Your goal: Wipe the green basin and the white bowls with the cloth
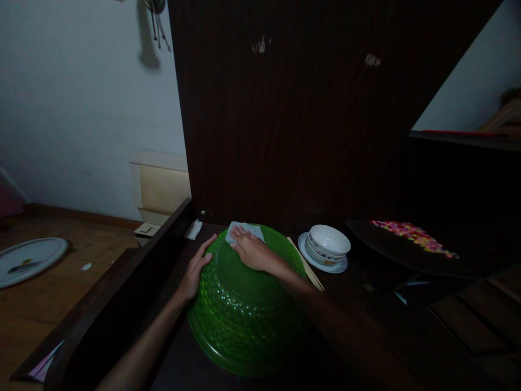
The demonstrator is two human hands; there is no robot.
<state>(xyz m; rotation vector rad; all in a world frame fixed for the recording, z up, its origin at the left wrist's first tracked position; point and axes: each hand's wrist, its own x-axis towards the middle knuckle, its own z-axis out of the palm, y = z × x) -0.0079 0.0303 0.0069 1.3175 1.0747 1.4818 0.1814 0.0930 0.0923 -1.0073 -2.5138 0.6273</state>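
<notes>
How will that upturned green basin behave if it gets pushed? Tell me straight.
The green basin looks like thin plastic, so it is probably light and slightly flexible. Upside down, apparently on its wide rim, it seems unlikely to tip, but might slide; the left hand braces its side.

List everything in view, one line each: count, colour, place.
basin: one, green, upside down on the table, centre
cloth: one, white, on top of the basin
bowls: small stack, white, right of the basin
plate: one, white, under the bowls
chopsticks: a few, pale, between basin and plate
tray: one, dark with a colourful pattern, far right
round tray: one, white, on the floor, left
table: one, dark brown, under the basin
left hand: one, flat against the basin's left side
right hand: one, fingers pressing the cloth
</notes>
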